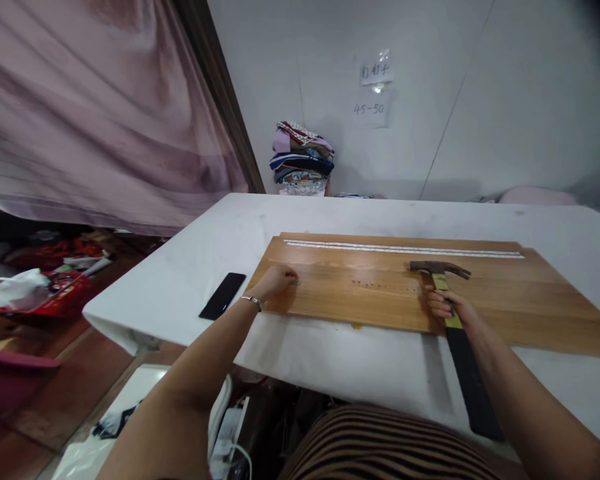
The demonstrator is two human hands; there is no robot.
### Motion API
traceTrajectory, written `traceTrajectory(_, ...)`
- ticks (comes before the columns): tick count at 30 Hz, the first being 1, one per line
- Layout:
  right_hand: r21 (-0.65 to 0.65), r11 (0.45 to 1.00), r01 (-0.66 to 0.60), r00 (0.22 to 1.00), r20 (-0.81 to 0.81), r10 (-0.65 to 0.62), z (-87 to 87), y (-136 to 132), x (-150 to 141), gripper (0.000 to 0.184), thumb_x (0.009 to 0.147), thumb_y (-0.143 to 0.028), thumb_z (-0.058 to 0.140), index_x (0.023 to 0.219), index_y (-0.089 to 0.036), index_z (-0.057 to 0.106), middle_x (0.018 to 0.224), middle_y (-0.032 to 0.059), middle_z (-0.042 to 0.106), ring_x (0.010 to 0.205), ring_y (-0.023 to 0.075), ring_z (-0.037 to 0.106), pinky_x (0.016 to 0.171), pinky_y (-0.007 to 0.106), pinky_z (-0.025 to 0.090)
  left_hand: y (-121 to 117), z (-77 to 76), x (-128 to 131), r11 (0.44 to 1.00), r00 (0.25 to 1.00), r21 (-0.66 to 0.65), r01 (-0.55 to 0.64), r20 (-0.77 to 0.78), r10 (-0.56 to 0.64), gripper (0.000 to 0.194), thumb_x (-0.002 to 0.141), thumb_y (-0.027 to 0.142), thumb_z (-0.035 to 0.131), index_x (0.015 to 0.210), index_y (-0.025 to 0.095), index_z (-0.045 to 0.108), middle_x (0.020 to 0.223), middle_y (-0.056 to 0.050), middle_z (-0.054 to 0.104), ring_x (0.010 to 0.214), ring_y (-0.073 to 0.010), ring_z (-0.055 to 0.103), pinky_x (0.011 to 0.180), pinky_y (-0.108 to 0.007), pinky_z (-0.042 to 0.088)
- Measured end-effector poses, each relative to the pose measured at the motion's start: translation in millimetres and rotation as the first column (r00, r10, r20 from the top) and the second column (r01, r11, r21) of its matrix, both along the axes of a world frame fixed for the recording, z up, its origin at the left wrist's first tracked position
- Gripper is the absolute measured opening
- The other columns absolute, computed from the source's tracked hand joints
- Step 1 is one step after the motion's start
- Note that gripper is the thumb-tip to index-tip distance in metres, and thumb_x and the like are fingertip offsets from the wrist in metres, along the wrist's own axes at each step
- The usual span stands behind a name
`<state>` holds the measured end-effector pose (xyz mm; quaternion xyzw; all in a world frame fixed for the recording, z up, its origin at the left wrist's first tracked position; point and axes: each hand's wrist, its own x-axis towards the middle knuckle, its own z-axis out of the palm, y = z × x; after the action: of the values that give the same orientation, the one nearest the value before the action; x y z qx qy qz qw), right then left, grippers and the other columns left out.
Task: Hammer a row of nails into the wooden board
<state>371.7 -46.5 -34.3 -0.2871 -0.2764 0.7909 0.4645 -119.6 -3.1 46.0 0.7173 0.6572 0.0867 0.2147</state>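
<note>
My right hand [450, 308] is wrapped round the upper handle of a claw hammer [473, 380], just below its head. The hammer's dark metal head is raised over a wooden board [510, 300], its long black grip slanting down towards me. A row of small nails [367, 283] runs across the middle of the board. At the board's left end my left hand [279, 279] reaches down with its fingers drawn together at a small pile of nails [296, 282]. Whatever lies between those fingertips is too small to make out.
Two white measuring strips [405, 249] lie along the board's far edge. A black phone [223, 296] rests on the white table [180, 267] left of the board. Folded clothes [303, 160] are stacked against the wall. A pink curtain [105, 100] hangs at the left.
</note>
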Motion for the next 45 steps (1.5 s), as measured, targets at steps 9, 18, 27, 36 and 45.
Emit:
traceTrajectory(9, 0.023, 0.996, -0.084, 0.996, -0.019, 0.084, -2.7, 1, 2, 0.018, 0.082, -0.017, 0.065, 0.097, -0.022, 0.057, 0.061, -0.0083, 0.033, 0.041, 0.0042, 0.022, 0.033, 0.011, 0.031, -1, 8.6, 12, 0.980, 0.940, 0.027, 0.199, -0.289, -0.183, 0.019, 0.088, 0.018, 0.061, 0.093, 0.016, 0.080, 0.104, -0.013, 0.077, 0.095, -0.0229, 0.072, 0.084, -0.028, 0.052)
traceTrajectory(18, 0.012, 0.998, -0.055, 0.998, -0.039, 0.055, 10.2, -2, -6, 0.020, 0.081, -0.015, 0.064, 0.097, -0.021, 0.054, 0.063, -0.0087, 0.032, 0.043, 0.0046, 0.022, 0.035, 0.009, 0.031, -5, 14.3, 25, 0.926, 0.778, -0.006, 0.378, -0.539, -0.321, 0.030, 0.090, 0.005, 0.046, 0.094, 0.010, 0.076, 0.098, -0.020, 0.075, 0.093, -0.0258, 0.072, 0.079, -0.033, 0.053)
traceTrajectory(27, -0.061, 0.998, -0.016, 0.997, -0.074, 0.011, 13.5, -3, -7, 0.021, 0.079, -0.012, 0.064, 0.095, -0.020, 0.053, 0.062, -0.0088, 0.035, 0.042, 0.0043, 0.028, 0.035, 0.010, 0.032, 9, 22.9, 22, 0.939, 0.748, -0.079, 0.334, -0.583, -0.315, 0.021, 0.085, 0.010, 0.056, 0.093, 0.014, 0.075, 0.099, -0.016, 0.076, 0.094, -0.0251, 0.072, 0.079, -0.030, 0.052)
traceTrajectory(36, 0.021, 0.999, -0.038, 0.999, -0.034, 0.039, 9.7, -4, -5, 0.019, 0.080, -0.017, 0.066, 0.095, -0.022, 0.055, 0.062, -0.0087, 0.031, 0.042, 0.0056, 0.019, 0.033, 0.012, 0.033, 7, 13.6, 14, 0.975, 0.877, 0.010, 0.221, -0.440, -0.194, 0.024, 0.084, 0.013, 0.055, 0.092, 0.015, 0.078, 0.101, -0.016, 0.076, 0.095, -0.0257, 0.072, 0.083, -0.031, 0.051)
traceTrajectory(45, -0.011, 1.000, -0.019, 1.000, -0.014, 0.018, 7.6, -6, -5, 0.020, 0.079, -0.016, 0.066, 0.094, -0.023, 0.056, 0.062, -0.0089, 0.032, 0.042, 0.0055, 0.018, 0.032, 0.011, 0.032, 11, 19.6, 20, 0.981, 0.875, -0.041, 0.188, -0.447, -0.186, 0.027, 0.084, 0.014, 0.054, 0.096, 0.016, 0.078, 0.105, -0.014, 0.077, 0.097, -0.0242, 0.071, 0.085, -0.030, 0.052)
